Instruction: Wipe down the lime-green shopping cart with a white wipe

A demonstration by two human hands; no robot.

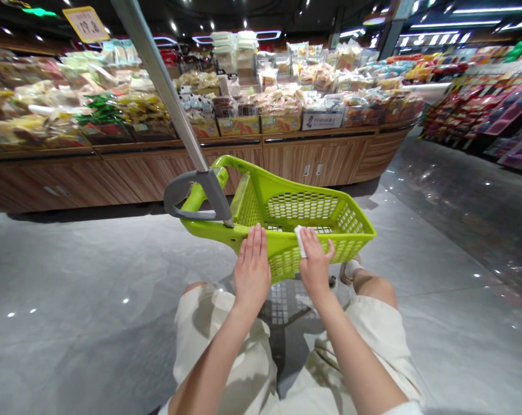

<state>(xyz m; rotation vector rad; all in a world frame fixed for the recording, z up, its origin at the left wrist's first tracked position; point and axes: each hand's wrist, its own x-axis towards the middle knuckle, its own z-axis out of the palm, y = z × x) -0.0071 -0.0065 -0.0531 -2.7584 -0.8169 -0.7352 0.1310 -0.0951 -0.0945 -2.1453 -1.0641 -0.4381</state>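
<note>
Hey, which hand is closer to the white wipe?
Right. The right hand touches the white wipe with its fingers, while the left hand rests flat on the green basket to the wipe's left, not touching it.

Under the left fingers (252, 249) lies the smooth, glossy rim of a lime-green plastic cart basket (265, 178). A soft white paper tissue (301, 242) sits against the right fingers (316, 248). Beyond the fingers rises a satin metal pole (161, 86); below them, matt cream cloth (217, 346) and a polished stone floor (91, 288).
</note>
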